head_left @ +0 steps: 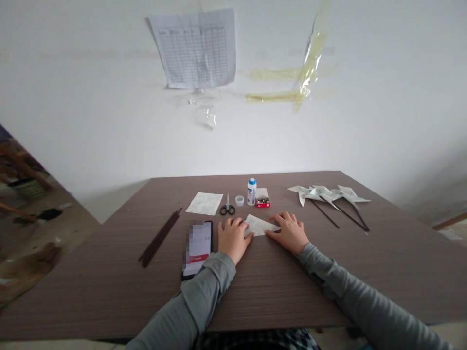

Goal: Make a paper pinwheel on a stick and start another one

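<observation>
on the counter (266, 296), left hand (232, 240) and right hand (291, 234) got their fingers holding opposite ends of a triangular printed paper (257, 226)

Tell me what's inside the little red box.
Small shiny pieces show in the little red box, too small to identify; whatever lies beneath the top layer is covered.

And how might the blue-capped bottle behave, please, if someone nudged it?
The blue-capped bottle could tip if pushed near its top, standing upright and taller than wide. Its rounded body would probably roll once down. Opaque-looking walls leave its weight uncertain.
</observation>
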Action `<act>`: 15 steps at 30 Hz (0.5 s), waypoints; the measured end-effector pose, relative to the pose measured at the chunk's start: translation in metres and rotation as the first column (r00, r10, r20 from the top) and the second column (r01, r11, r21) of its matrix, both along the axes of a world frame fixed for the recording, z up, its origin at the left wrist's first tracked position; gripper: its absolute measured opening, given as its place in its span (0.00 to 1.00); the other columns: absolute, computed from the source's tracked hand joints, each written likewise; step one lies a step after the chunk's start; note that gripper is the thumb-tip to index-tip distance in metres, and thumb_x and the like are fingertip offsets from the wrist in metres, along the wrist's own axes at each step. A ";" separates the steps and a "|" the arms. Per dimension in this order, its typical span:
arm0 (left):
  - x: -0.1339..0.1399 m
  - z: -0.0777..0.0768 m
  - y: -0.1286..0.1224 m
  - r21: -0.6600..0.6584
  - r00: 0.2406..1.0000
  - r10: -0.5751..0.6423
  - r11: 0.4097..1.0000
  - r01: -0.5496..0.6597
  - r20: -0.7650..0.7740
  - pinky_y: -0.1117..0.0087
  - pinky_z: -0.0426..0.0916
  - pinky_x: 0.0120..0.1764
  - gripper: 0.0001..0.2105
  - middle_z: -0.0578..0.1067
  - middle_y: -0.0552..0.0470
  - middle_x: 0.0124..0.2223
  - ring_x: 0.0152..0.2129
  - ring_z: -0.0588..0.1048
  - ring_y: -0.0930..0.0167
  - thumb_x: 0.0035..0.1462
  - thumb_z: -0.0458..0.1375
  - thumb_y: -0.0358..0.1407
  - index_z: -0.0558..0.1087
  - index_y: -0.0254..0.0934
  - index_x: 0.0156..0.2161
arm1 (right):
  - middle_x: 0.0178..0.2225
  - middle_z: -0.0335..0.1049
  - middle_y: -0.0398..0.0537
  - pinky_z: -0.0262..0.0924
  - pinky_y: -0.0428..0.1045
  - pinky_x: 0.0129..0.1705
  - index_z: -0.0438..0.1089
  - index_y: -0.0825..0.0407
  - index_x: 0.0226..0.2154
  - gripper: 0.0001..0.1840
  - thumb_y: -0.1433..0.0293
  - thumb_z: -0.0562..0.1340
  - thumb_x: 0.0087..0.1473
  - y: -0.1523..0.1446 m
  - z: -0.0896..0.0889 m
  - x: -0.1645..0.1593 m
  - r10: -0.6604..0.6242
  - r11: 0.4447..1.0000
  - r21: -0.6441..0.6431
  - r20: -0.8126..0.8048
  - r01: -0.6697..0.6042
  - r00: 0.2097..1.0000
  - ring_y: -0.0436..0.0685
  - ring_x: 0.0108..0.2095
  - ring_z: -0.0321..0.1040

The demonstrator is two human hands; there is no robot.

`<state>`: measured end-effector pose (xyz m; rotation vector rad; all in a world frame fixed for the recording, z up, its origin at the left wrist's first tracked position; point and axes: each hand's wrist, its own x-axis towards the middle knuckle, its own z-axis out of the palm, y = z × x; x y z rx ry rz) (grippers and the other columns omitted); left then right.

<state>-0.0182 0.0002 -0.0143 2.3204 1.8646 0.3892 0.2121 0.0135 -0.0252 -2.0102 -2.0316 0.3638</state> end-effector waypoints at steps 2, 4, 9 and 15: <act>0.000 0.001 -0.001 0.000 1.000 0.003 1.000 -0.003 0.006 0.27 0.71 0.84 0.11 0.88 0.45 0.76 0.76 0.79 0.45 0.81 0.71 0.38 0.93 0.51 0.61 | 0.73 0.81 0.57 0.68 0.71 0.76 0.88 0.36 0.71 0.24 0.58 0.75 0.78 0.000 0.001 0.002 -0.008 1.000 -0.013 -0.004 0.008 1.000 0.79 0.78 0.73; 0.000 0.002 -0.001 -0.008 1.000 0.007 1.000 -0.007 0.009 0.27 0.70 0.85 0.11 0.88 0.45 0.76 0.76 0.79 0.45 0.82 0.71 0.38 0.93 0.51 0.61 | 0.73 0.81 0.57 0.68 0.72 0.76 0.88 0.35 0.72 0.24 0.57 0.75 0.78 0.000 0.001 0.005 -0.013 1.000 -0.016 -0.004 0.013 1.000 0.80 0.78 0.73; 0.001 0.005 -0.002 -0.040 1.000 0.016 0.999 -0.015 0.006 0.27 0.68 0.86 0.12 0.87 0.44 0.78 0.78 0.78 0.45 0.83 0.69 0.38 0.93 0.49 0.63 | 0.73 0.82 0.57 0.70 0.74 0.76 0.90 0.36 0.69 0.23 0.55 0.75 0.77 0.003 -0.004 0.015 -0.005 1.000 -0.004 -0.001 0.005 1.000 0.81 0.77 0.74; 0.000 0.005 -0.002 -0.023 1.000 0.012 1.000 -0.012 0.008 0.27 0.69 0.85 0.11 0.88 0.44 0.77 0.77 0.78 0.45 0.82 0.71 0.38 0.93 0.50 0.61 | 0.74 0.81 0.56 0.68 0.76 0.78 0.89 0.33 0.71 0.24 0.56 0.73 0.78 0.003 -0.009 0.016 -0.026 1.000 -0.006 -0.003 0.026 1.000 0.82 0.79 0.72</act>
